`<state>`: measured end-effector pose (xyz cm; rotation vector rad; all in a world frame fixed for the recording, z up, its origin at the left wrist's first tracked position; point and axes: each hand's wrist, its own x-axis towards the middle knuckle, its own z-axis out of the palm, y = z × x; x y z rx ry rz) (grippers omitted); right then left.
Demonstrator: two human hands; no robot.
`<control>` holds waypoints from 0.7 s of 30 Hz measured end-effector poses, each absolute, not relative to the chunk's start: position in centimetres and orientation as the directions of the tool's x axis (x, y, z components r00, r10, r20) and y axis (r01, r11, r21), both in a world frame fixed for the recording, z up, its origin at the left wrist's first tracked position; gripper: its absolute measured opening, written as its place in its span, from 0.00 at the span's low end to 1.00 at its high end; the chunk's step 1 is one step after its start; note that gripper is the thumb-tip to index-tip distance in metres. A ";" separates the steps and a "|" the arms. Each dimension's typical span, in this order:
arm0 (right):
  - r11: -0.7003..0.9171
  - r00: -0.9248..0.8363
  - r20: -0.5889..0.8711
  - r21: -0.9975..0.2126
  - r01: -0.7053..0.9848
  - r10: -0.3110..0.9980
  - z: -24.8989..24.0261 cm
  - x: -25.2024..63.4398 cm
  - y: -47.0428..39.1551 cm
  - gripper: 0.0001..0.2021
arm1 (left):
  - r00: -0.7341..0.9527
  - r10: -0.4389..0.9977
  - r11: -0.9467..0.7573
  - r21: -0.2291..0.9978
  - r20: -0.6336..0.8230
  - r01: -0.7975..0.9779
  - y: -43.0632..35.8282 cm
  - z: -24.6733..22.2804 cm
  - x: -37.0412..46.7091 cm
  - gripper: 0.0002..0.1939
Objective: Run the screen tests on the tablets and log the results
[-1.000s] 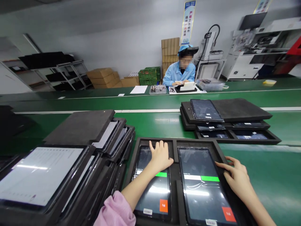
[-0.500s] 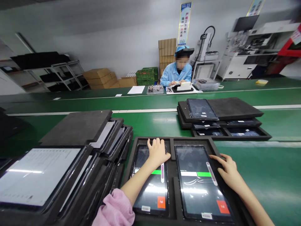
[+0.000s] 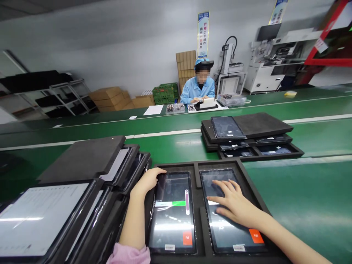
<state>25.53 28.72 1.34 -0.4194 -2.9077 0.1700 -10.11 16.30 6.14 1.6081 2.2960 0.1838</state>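
Two tablets lie side by side in a black foam tray (image 3: 198,200). Both screens show a white and green bar and a red "Fail" box. My left hand (image 3: 148,179) is at the upper left corner of the left tablet (image 3: 172,223), its index finger stretched along that corner; its other fingers are partly hidden. Over the right tablet (image 3: 225,234), my right hand (image 3: 233,201) is open with spread fingers, covering the middle of the screen. Whether its fingertips touch the glass I cannot tell.
Stacked foam trays with tablets (image 3: 118,167) stand at the left, a lit tablet (image 3: 49,216) on the nearer pile. More trays (image 3: 264,124) lie beyond at the right on the green belt (image 3: 302,190). Across the line sits a person in blue (image 3: 199,88).
My left hand has moved left from the left tablet's top to its corner. My right hand has moved from the tray's right edge onto the right tablet. The camera view has shifted slightly.
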 end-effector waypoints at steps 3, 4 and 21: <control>0.940 -0.924 0.198 -0.164 0.298 0.327 0.8 26.4 30.6 0.12 | -0.292 0.940 0.335 0.300 -0.178 0.893 16.6 6.1 -10.1 0.34; 0.922 -0.896 0.231 -0.176 0.345 0.379 0.4 27.0 31.5 0.11 | -0.290 0.941 0.332 0.302 -0.177 0.894 16.6 6.2 -10.2 0.33; 0.537 -0.456 0.303 -0.293 0.791 0.837 -6.6 29.4 36.0 0.26 | -0.111 0.991 0.125 0.229 -0.073 0.965 19.9 5.0 -1.4 0.16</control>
